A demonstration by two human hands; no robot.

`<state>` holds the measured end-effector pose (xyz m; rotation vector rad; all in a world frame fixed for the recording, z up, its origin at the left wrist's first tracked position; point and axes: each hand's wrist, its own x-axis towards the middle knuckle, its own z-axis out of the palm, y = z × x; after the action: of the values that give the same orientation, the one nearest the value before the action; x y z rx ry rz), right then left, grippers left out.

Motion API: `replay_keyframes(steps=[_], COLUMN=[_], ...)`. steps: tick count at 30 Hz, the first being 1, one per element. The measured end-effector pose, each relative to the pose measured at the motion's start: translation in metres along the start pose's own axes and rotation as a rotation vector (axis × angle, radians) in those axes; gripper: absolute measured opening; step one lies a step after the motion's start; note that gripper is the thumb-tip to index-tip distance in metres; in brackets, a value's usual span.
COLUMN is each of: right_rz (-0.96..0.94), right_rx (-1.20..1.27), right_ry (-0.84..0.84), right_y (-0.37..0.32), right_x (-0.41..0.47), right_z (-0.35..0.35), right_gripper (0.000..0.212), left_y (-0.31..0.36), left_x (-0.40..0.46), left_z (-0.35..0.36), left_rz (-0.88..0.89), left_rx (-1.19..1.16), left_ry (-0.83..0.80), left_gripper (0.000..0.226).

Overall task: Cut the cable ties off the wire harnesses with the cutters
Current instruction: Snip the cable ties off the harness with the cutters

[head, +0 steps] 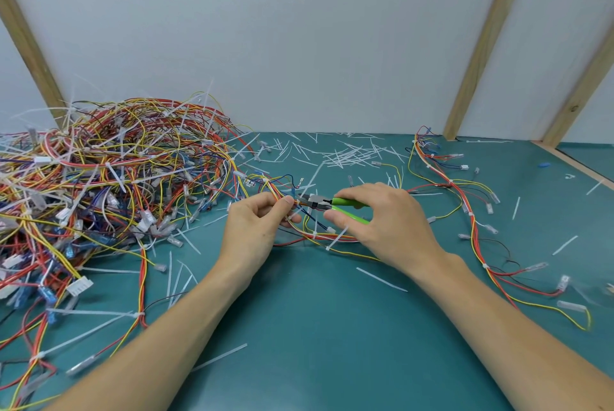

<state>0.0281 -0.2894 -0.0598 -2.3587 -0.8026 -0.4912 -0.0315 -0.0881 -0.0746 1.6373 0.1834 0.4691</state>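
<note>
A wire harness (319,237) of red, yellow and orange wires with white cable ties lies across the middle of the green table. My left hand (255,228) pinches a stretch of it between thumb and fingers. In my right hand (382,221) are the cutters (320,204), with green handles and grey jaws. The jaws point left and sit at the wires right beside my left fingertips. I cannot tell whether a tie lies between the jaws.
A big tangled pile of harnesses (109,178) fills the left side. Another harness (465,204) trails down the right. Cut white tie pieces (349,153) litter the green table top (315,327). A white back wall with wooden posts (478,55) stands behind.
</note>
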Motion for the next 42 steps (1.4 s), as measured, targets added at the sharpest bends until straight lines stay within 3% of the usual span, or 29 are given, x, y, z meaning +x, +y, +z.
replay_keyframes(steps=[42], right_rz=[0.033], right_rx=[0.103], right_ry=[-0.057], right_y=[-0.0016], right_x=[0.0016], right_z=[-0.0019], right_gripper=[0.029], left_y=[-0.0002], left_x=[0.0009], left_z=[-0.0025], left_rz=[0.005], left_rx=[0.033], left_ry=[-0.012], left_gripper=[0.033])
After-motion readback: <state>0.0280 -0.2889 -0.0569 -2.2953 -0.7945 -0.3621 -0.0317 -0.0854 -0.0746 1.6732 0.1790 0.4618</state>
